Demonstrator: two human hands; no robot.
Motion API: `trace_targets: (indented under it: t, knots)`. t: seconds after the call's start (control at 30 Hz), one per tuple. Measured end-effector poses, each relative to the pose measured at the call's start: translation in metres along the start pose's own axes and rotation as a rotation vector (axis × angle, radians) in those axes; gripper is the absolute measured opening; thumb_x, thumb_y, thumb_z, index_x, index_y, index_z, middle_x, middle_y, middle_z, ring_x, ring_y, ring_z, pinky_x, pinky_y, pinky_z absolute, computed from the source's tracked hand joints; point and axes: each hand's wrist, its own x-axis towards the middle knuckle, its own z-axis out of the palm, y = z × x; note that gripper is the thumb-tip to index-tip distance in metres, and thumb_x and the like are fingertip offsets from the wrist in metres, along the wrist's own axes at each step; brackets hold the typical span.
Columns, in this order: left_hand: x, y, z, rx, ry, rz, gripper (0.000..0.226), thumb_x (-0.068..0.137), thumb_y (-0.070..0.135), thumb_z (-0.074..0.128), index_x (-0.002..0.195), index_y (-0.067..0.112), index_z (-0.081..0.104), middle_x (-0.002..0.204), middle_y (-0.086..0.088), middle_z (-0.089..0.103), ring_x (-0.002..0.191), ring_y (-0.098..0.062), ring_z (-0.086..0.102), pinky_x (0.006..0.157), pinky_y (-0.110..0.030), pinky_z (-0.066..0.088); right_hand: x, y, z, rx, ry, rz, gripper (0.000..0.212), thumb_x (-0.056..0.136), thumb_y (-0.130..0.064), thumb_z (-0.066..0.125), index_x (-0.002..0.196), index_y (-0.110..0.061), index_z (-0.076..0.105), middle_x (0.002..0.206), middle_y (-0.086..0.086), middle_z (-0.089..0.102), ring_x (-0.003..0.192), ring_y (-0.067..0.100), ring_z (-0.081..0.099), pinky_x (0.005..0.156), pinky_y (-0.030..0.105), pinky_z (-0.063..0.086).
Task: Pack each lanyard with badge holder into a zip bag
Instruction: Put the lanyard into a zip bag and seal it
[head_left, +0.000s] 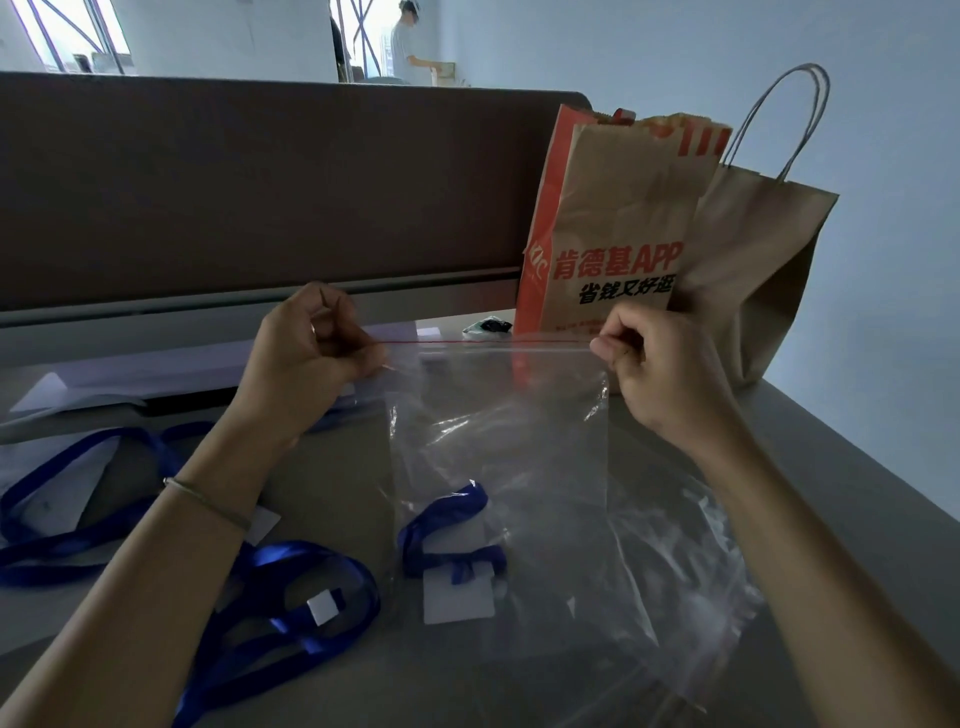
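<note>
Low at the near edge, a loose blue lanyard (291, 618) was seen lying coiled on the grey table (841, 499), a small white badge holder (322, 608) showing in the middle of its loops. Just beside it, and up off the table, the clear zip bag (498, 467) was held stretched by its top edge, and a folded blue lanyard with a white badge holder (452, 561) was seen sitting low inside it, near the bottom. The red zip line (483, 341) was pulled taut between the two hands. The left hand (317, 348) was closed in a pinch on the left end of the zip strip, and the right hand (654, 364) was pinched shut on the right end.

The film was judged to be thin, limp and slippery, so it would crumple and slide if taken anywhere but at the stiffer zip strip; the corners of that strip were judged the best hold. The ribbon was judged soft, light and springy, likely to uncoil unless kept folded, while the card-like holder was judged the only stiff part and a fair place to pinch. Whether the zip was already pressed shut along its length could not be told.

Further out, a second loose blue lanyard (78, 519) was spread at the far left. More clear bags (691, 587) lay crumpled under the right forearm. Behind, a printed paper bag (613, 228) and a plain brown paper bag (758, 260) stood against the partition (260, 182).
</note>
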Motion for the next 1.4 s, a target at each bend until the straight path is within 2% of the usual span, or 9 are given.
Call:
trace_targets:
  t: [0.2, 0.3, 0.43, 0.53, 0.67, 0.83, 1.0, 1.27, 1.4]
  knots:
    - [0.000, -0.002, 0.002, -0.004, 0.023, -0.016, 0.025, 0.081, -0.007, 0.071, 0.085, 0.016, 0.062, 0.082, -0.006, 0.068, 0.078, -0.026, 0.069, 0.075, -0.042, 0.060, -0.001, -0.003, 0.004, -0.009, 0.034, 0.050, 0.014, 0.094, -0.024, 0.068, 0.085, -0.016, 0.076, 0.073, -0.009, 0.072, 0.068, 0.002, 0.063, 0.061, 0.011, 0.044]
    - [0.001, -0.004, 0.006, 0.118, -0.018, -0.016, 0.027, 0.085, -0.002, 0.068, 0.085, 0.024, 0.066, 0.086, 0.004, 0.070, 0.079, -0.013, 0.069, 0.080, -0.035, 0.059, -0.002, -0.002, 0.004, -0.016, 0.030, 0.098, 0.020, 0.094, -0.024, 0.069, 0.109, -0.015, 0.077, 0.098, -0.006, 0.078, 0.091, -0.001, 0.068, 0.076, -0.001, 0.041]
    - [0.000, 0.003, 0.007, 0.398, -0.022, 0.055, 0.020, 0.090, 0.010, 0.066, 0.099, 0.027, 0.068, 0.093, 0.013, 0.067, 0.087, -0.007, 0.066, 0.078, -0.028, 0.056, -0.001, -0.009, -0.002, -0.042, -0.063, 0.115, 0.039, 0.093, -0.023, 0.070, 0.132, -0.020, 0.066, 0.100, -0.013, 0.075, 0.093, 0.001, 0.066, 0.087, 0.015, 0.048]
    - [-0.012, 0.021, 0.013, 0.488, -0.020, 0.150, 0.022, 0.091, 0.011, 0.065, 0.107, 0.025, 0.068, 0.094, 0.013, 0.065, 0.084, -0.003, 0.062, 0.071, -0.009, 0.048, -0.005, -0.027, -0.010, -0.021, -0.159, 0.066, 0.034, 0.092, -0.017, 0.070, 0.125, -0.025, 0.070, 0.092, -0.021, 0.069, 0.089, -0.003, 0.065, 0.090, 0.026, 0.055]
    - [-0.050, 0.032, 0.029, 0.524, -0.371, 0.171, 0.024, 0.092, 0.012, 0.064, 0.105, 0.031, 0.065, 0.100, 0.017, 0.065, 0.089, 0.004, 0.063, 0.085, -0.022, 0.056, -0.029, -0.056, -0.011, 0.017, -0.438, 0.043, 0.025, 0.090, -0.021, 0.073, 0.114, -0.028, 0.074, 0.099, -0.018, 0.072, 0.089, -0.007, 0.066, 0.085, 0.022, 0.057]
    - [-0.115, 0.026, 0.026, 0.713, -0.769, 0.168, 0.036, 0.081, 0.046, 0.067, 0.115, 0.043, 0.057, 0.117, 0.021, 0.050, 0.103, 0.001, 0.052, 0.086, -0.022, 0.048, -0.081, -0.084, -0.012, -0.135, -0.876, -0.027, 0.063, 0.080, -0.025, 0.078, 0.137, -0.038, 0.054, 0.134, -0.020, 0.056, 0.116, -0.002, 0.053, 0.090, 0.010, 0.040]
    - [-0.137, 0.025, 0.026, 0.855, -0.902, 0.147, 0.080, 0.074, 0.055, 0.066, 0.143, 0.048, 0.026, 0.152, 0.014, 0.026, 0.133, -0.013, 0.040, 0.105, -0.033, 0.041, -0.117, -0.084, 0.009, -0.284, -0.901, -0.196, 0.075, 0.071, -0.027, 0.074, 0.137, -0.038, 0.040, 0.127, -0.015, 0.054, 0.117, 0.011, 0.055, 0.094, 0.024, 0.045]
    - [-0.140, 0.044, 0.010, 0.758, -0.968, 0.078, 0.089, 0.076, 0.029, 0.070, 0.145, 0.055, 0.019, 0.133, 0.018, 0.046, 0.112, -0.008, 0.054, 0.082, -0.022, 0.046, -0.108, -0.084, 0.015, -0.194, -0.742, -0.078, 0.053, 0.092, -0.016, 0.048, 0.130, -0.052, 0.057, 0.105, -0.006, 0.076, 0.085, 0.007, 0.069, 0.075, 0.027, 0.054]
    - [-0.128, 0.047, -0.005, 0.627, -0.895, 0.044, 0.067, 0.090, 0.028, 0.063, 0.146, 0.046, 0.029, 0.129, 0.015, 0.059, 0.099, 0.000, 0.061, 0.086, -0.019, 0.050, -0.086, -0.087, 0.002, -0.006, -0.759, 0.071, 0.039, 0.096, -0.002, 0.051, 0.107, -0.029, 0.078, 0.089, -0.015, 0.075, 0.079, -0.008, 0.066, 0.072, 0.018, 0.049]
